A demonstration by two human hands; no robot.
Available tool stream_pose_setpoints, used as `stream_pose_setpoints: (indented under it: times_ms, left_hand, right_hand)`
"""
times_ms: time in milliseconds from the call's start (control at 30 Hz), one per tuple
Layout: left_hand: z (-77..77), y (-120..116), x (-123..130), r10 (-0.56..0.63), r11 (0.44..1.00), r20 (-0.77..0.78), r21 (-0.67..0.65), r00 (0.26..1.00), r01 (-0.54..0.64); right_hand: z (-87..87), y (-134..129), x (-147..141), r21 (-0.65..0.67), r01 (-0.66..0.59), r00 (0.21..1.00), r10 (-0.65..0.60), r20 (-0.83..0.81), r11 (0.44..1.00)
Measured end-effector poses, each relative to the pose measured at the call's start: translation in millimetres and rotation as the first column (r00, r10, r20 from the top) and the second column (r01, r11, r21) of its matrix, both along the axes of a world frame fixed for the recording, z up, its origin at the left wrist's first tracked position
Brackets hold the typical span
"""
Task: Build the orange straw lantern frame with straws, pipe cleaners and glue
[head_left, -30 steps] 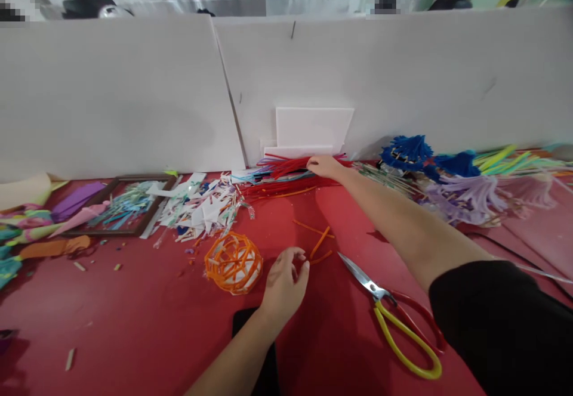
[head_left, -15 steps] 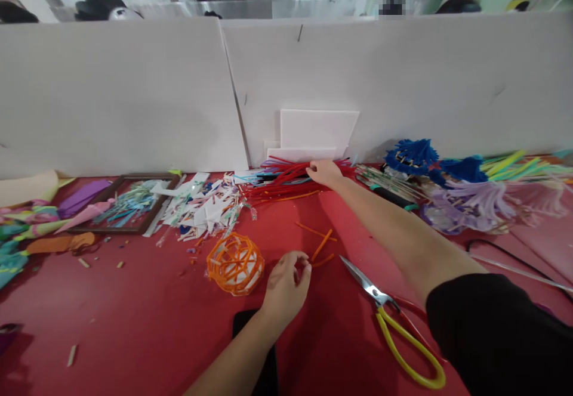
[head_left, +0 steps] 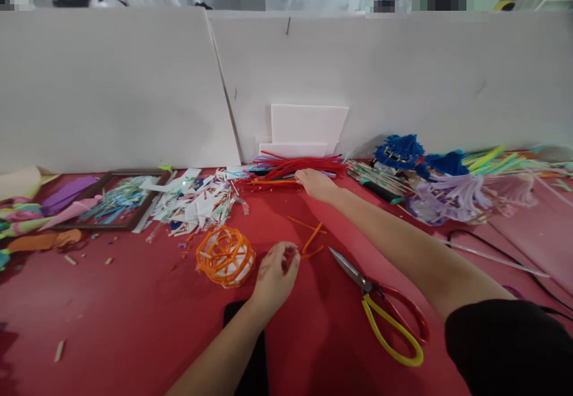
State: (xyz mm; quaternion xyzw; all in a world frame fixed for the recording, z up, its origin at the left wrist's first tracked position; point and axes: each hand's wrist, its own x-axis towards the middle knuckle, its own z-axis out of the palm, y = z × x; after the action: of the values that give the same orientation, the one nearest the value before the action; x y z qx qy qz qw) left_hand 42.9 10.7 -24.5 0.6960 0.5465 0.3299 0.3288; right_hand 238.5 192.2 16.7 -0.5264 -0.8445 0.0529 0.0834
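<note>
Clocking from the left hand, a black flat object lies at 7 o'clock, partly under the forearm. Scissors rest near 4, handles nearest the person, presumably for easy pickup. The left hand is loosely curled, nothing visible in it; beside it, toward 10, sits an openwork orange ball, probably kept close for handling. Short orange strips lie between 1 and 2. At 1, farther off, the right hand meets the near edge of red strips; whether it pinches any, I cannot tell.
</note>
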Motion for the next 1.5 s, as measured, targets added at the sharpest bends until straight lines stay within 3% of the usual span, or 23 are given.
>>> stream_pose_setpoints:
  times_ms: [200, 367, 433, 533, 667, 867, 1000, 1100, 1300, 1400, 1500]
  left_hand:
    - [10.0, -4.0, -1.8, -0.04, 0.99, 0.03, 0.134, 0.999, 0.036]
    - [38.8, -5.0, 3.5, -0.081, 0.944, -0.041, 0.317, 0.996, 0.09]
    - [50.4, -3.8, 7.4, -0.058, 0.927, -0.194, 0.353, 0.979, 0.124]
    - [59.8, -2.9, 10.1, -0.121, 0.943, -0.423, 0.234, 0.898, 0.237]
    - [59.3, -6.6, 2.9, -0.269, 0.93, -0.47, 0.1, 0.841, 0.353]
    - [60.7, -16.3, -19.3, -0.311, 0.938, -0.453, -0.005, 0.835, 0.346]
    - [69.9, -24.4, -32.8, -0.377, 0.926, -0.329, -0.118, 0.866, 0.358]
    - [74.6, -28.6, -39.4, -0.394, 0.911, -0.24, -0.23, 0.887, 0.343]
    - [74.2, -32.6, -43.0, -0.386, 0.888, -0.231, -0.357, 0.893, 0.291]
    - [73.4, -34.5, -44.5, -0.364, 0.89, -0.238, -0.374, 0.901, 0.261]
    - [73.1, -35.8, -47.4, -0.337, 0.898, -0.251, -0.374, 0.907, 0.23]
  right_hand:
    - [25.6, -22.5, 26.2, 0.033, 0.006, 0.995, -0.003, -0.1, 0.999]
    - [28.3, -77.5, 25.1, -0.004, -0.125, 0.972, 0.121, -0.201, 0.992]
    - [29.8, -105.4, 19.4, -0.014, -0.185, 0.954, 0.176, -0.241, 0.983]
    - [34.7, -142.5, 15.0, -0.005, -0.247, 0.923, 0.234, -0.306, 0.969]
    - [38.0, -170.1, 23.5, 0.02, -0.197, 0.931, 0.194, -0.308, 0.98]
    - [36.1, -178.3, 50.7, -0.086, -0.182, 0.953, 0.154, -0.263, 0.98]
    - [41.2, -182.2, 61.6, -0.115, -0.205, 0.949, 0.168, -0.268, 0.972]
    - [42.1, -183.1, 60.6, -0.069, -0.196, 0.962, 0.178, -0.206, 0.978]
    - [31.4, -175.4, 47.8, 0.048, -0.119, 0.988, 0.123, -0.098, 0.992]
    - [31.7, -171.6, 43.9, 0.024, -0.094, 0.99, 0.096, -0.103, 0.995]
    - [40.7, -173.8, 40.1, -0.087, -0.036, 0.981, 0.018, -0.195, 0.996]
